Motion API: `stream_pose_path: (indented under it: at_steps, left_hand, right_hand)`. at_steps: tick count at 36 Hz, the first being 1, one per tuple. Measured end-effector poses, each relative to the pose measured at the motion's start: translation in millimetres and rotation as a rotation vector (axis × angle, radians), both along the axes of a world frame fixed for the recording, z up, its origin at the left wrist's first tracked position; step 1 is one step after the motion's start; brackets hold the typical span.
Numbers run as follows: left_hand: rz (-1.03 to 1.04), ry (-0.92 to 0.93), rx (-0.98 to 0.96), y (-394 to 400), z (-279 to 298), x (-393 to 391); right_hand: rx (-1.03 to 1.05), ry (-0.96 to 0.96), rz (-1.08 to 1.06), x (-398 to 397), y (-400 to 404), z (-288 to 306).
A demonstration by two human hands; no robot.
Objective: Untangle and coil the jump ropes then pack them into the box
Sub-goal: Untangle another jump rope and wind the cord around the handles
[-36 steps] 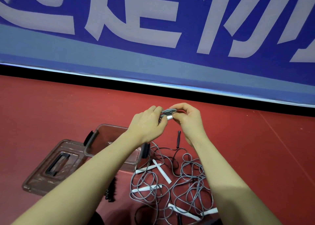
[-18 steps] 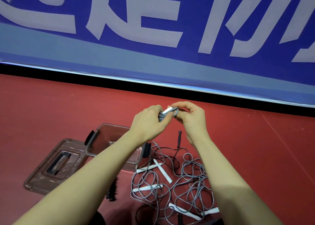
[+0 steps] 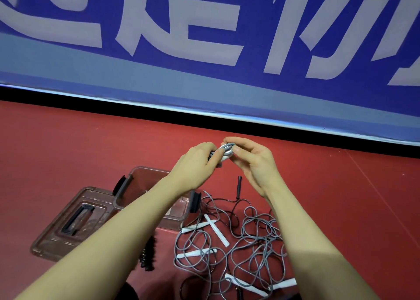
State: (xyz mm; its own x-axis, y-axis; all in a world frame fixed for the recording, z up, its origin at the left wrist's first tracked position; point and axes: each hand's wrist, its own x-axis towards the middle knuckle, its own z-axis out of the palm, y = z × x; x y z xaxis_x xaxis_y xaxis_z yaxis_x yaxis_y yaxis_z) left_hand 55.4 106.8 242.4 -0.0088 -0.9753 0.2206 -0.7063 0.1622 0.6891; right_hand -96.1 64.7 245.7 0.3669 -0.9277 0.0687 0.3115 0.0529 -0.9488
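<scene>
A: The red floor [image 3: 68, 154] is lying open on every side, the blue banner [image 3: 204, 72] well beyond. The box [image 3: 145, 174] is standing open under the left forearm, its lid [image 3: 68, 220] just beside it.

B: And the tangle of ropes [image 3: 245, 243] is waiting right of the box. The step?

A: Coiling, likely. The left hand [image 3: 195, 161] is gripping a small grey coiled rope [image 3: 225, 151]; the right hand [image 3: 252, 161] is pinching its end. Next, probably lowering it into the box, clearing the rim.
</scene>
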Motion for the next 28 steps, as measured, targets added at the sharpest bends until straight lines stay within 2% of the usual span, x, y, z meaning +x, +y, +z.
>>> stream_pose_path:
  at_steps: [5, 10, 18, 23, 26, 28]
  left_hand:
    - [0.004, 0.008, 0.013, -0.8, -4.5, -1.2]
    - [0.049, -0.038, -0.011, -4.1, -6.9, -5.0]
    - [0.185, -0.252, -0.115, -8.7, -13.9, -8.2]
    - [0.233, -0.307, -0.225, -8.9, -16.2, -10.2]
    - [0.265, -0.397, -0.333, -10.1, -18.5, -8.5]
    - [0.263, -0.452, -0.412, -9.8, -18.7, -7.2]
  right_hand:
    - [-0.073, 0.156, -0.081, 2.7, 1.6, -1.5]
    - [-0.229, 0.352, -0.251, 9.0, 1.3, -1.6]
    - [-0.242, 0.363, -0.213, 8.3, 6.1, -1.5]
    - [-0.335, 0.441, -0.312, 10.8, 6.5, -6.8]
    - [-0.328, 0.395, -0.322, 10.1, 7.7, -3.7]
    - [-0.251, 0.343, -0.298, 9.0, 7.9, -1.4]
